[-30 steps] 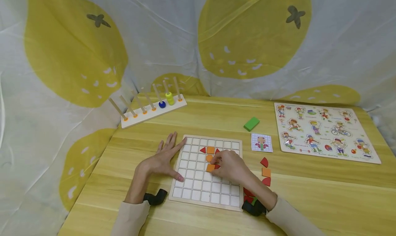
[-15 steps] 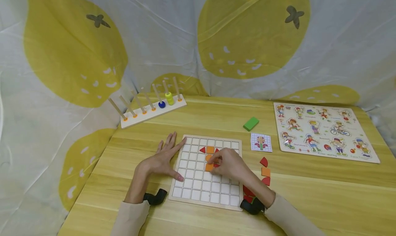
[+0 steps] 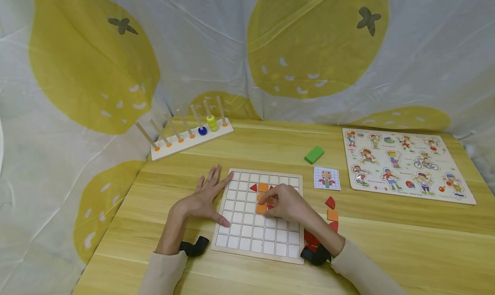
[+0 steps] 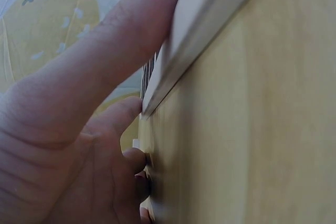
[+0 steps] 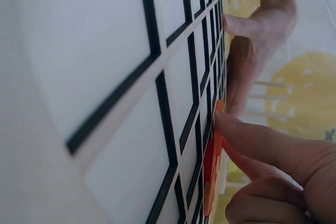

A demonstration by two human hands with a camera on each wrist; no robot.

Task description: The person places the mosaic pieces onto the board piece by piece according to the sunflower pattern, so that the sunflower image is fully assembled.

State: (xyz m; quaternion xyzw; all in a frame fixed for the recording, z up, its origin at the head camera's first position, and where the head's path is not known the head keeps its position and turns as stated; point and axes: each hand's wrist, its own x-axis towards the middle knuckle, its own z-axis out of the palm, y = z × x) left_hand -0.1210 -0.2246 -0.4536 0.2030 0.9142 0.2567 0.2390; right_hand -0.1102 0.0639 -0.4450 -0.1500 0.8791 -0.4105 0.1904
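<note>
A wooden grid board [image 3: 247, 232] with white cells lies on the table. My left hand [image 3: 199, 205] spreads its fingers at the board's left side, thumb and index finger touching its edge; the left wrist view shows the thumb [image 4: 105, 51] against that edge. My right hand [image 3: 288, 205] pinches an orange square tile [image 3: 261, 209] between thumb and fingers, low over the board. In the right wrist view the thumb touches this orange tile [image 5: 219, 109], beside a red tile [image 5: 209, 160]. Another orange square [image 3: 263, 187] and a red triangle [image 3: 253, 187] sit in upper cells. The right hand partly covers other tiles.
Right of the board lie a pattern card [image 3: 326, 177], a green block [image 3: 314, 155], a loose orange square [image 3: 332, 215] and several red pieces [image 3: 330, 202]. A peg stand [image 3: 185, 145] is at back left, a picture puzzle board [image 3: 406, 166] at back right.
The orange square under my right fingers has shifted slightly left and straightened in its cell. My right hand has moved very little; the left hand has stayed still.
</note>
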